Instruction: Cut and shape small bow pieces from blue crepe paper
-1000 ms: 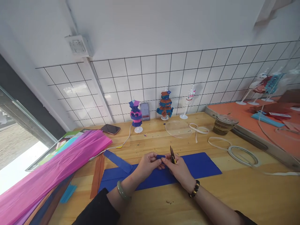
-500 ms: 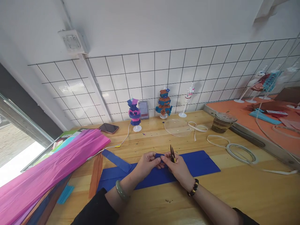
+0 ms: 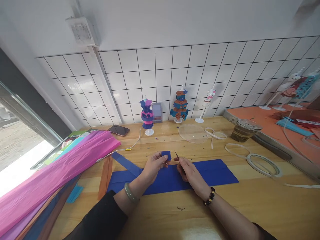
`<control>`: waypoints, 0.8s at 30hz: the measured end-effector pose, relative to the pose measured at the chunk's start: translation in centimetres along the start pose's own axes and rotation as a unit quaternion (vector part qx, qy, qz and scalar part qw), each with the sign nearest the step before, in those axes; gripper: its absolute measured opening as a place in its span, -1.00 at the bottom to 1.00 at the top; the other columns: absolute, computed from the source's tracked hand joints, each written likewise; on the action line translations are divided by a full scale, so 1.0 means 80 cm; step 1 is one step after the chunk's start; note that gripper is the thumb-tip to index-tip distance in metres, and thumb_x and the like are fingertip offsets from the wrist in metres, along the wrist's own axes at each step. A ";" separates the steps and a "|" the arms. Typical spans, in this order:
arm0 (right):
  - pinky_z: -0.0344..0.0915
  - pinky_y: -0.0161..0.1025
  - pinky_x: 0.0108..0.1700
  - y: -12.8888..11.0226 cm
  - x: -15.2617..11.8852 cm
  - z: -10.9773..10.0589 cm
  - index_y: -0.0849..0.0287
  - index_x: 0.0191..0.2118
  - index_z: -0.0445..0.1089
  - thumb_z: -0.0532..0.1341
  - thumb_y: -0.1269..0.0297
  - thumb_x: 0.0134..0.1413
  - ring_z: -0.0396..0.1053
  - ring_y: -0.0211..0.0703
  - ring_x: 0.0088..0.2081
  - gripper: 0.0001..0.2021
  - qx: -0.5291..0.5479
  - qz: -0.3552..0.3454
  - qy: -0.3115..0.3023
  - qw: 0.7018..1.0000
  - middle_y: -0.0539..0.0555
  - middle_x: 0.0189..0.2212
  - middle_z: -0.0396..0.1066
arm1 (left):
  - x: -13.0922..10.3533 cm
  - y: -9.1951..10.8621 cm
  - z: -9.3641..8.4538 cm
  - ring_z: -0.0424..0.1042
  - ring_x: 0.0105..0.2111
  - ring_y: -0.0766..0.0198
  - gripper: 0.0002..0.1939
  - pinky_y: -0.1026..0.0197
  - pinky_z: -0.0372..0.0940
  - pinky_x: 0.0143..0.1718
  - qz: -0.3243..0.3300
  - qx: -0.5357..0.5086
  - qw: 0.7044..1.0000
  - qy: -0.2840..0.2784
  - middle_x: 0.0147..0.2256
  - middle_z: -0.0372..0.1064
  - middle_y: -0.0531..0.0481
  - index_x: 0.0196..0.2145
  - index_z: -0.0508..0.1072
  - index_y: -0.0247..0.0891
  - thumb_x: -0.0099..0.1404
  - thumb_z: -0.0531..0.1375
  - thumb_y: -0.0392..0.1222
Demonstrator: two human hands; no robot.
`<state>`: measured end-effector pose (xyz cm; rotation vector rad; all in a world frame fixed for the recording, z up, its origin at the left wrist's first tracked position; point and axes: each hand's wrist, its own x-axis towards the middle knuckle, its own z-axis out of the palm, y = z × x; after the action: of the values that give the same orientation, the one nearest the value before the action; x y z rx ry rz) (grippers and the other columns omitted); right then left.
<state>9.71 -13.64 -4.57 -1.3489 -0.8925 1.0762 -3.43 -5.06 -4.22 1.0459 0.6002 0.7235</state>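
Between the thumb and fingers of my left hand (image 3: 155, 165) is a small folded piece of blue crepe paper (image 3: 166, 155). My right hand (image 3: 188, 170) grips a pair of scissors (image 3: 176, 155), whose dark blades point up and a little left, apart from the blue piece; the handles are hidden in the fingers. Under both hands a wide blue crepe paper sheet (image 3: 212, 172) lies flat on the wooden table. A narrower blue strip (image 3: 127, 163) rests at an angle over its left end.
Pink crepe paper (image 3: 82, 156) and other coloured sheets lie at left, near a phone (image 3: 119, 130). Small dress stands, one blue and pink (image 3: 147, 115), one brown and teal (image 3: 180, 106), stand by the wall. At right are a jar (image 3: 246, 130) and a tape roll (image 3: 263, 165).
My hands have moved apart. The blue piece now stands up in my left hand, and the scissors have turned to point up and left in my right. The view has shifted slightly.
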 end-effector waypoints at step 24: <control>-0.14 -0.36 -0.65 0.008 0.003 -0.005 0.22 -0.42 0.34 0.21 -0.03 -0.09 -0.12 -0.41 -0.65 -0.65 -0.066 -0.034 -0.023 0.997 -0.11 -0.67 0.04 | 0.002 -0.009 -0.006 0.30 -0.48 0.37 -0.70 0.28 0.21 -0.38 0.063 0.165 0.980 -0.090 -0.50 0.34 0.02 -0.43 0.41 -0.37 0.09 0.22 -0.02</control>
<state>10.12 -13.55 -5.23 -1.3962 -1.0517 1.0141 -3.50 -4.91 -5.08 1.4523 0.5101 0.6423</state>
